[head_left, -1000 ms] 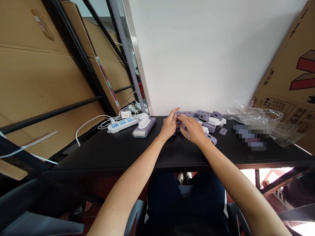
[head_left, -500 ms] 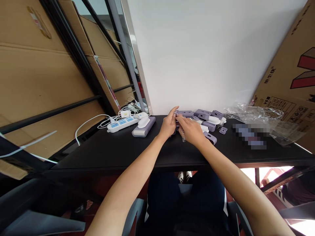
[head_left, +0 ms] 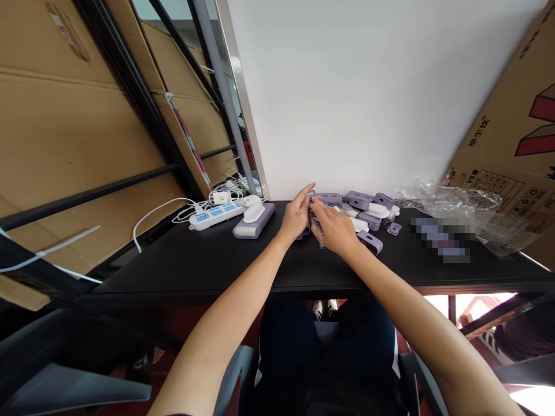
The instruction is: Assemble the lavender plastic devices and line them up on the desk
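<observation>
My left hand [head_left: 295, 216] is closed around a small purple-grey plastic part [head_left: 311, 196], thumb or finger pointing up past it. My right hand [head_left: 336, 228] meets it from the right with fingertips pressed at the same part, and a thin metal coil spring [head_left: 321, 236] hangs out from under its fingers. What both sets of fingertips touch is largely hidden. Just right of my right hand lies a purple-grey plastic shell [head_left: 370, 242]. Behind it, several more purple shells [head_left: 358, 200] and white plastic pieces [head_left: 378, 211] sit in a pile.
Left on the black table [head_left: 208, 260] are a white power strip [head_left: 217, 215] with cables and a purple device with a white top [head_left: 254, 221]. To the right lie a small purple clip [head_left: 393, 229], a blurred-out item [head_left: 442, 238] and clear plastic wrap [head_left: 494, 225]. A white panel [head_left: 347, 98] stands behind.
Both hands stay together at nearly the same spot, with only slight finger movement. The spring's lower end has shifted a little left. The view has moved very slightly.
</observation>
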`<state>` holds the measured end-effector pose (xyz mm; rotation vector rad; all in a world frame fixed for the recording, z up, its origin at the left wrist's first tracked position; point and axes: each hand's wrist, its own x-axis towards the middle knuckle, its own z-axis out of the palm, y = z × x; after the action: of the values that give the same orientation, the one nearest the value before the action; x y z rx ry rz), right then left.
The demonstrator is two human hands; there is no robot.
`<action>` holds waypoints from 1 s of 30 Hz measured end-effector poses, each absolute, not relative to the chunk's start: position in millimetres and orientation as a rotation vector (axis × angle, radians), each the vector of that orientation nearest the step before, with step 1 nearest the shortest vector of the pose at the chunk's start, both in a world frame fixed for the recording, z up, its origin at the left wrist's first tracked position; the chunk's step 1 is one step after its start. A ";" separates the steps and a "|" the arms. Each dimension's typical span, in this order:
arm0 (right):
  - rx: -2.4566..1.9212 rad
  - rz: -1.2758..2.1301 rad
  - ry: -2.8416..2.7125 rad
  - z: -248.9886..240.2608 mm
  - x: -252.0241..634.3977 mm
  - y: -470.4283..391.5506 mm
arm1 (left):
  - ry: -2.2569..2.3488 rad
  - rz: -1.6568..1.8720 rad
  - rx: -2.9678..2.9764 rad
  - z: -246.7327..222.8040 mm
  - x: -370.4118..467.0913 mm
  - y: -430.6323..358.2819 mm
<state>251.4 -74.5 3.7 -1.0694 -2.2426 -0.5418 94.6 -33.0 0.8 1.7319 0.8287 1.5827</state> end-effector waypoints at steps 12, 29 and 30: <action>-1.099 -0.532 -2.249 3.4 251.6 -74.2 | 0.828 1.545 1.691 4.1 92.2 -36.4; -1.147 -0.510 -2.229 0.4 249.9 -75.0 | 0.850 1.503 1.584 2.4 93.6 -30.2; -1.140 -0.512 -2.234 0.4 249.6 -75.2 | 0.843 1.503 1.567 2.3 93.4 -29.7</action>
<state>249.6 -75.2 0.4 -1.1401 -2.2342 -0.5118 93.4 -29.7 2.3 1.5672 0.8431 1.5027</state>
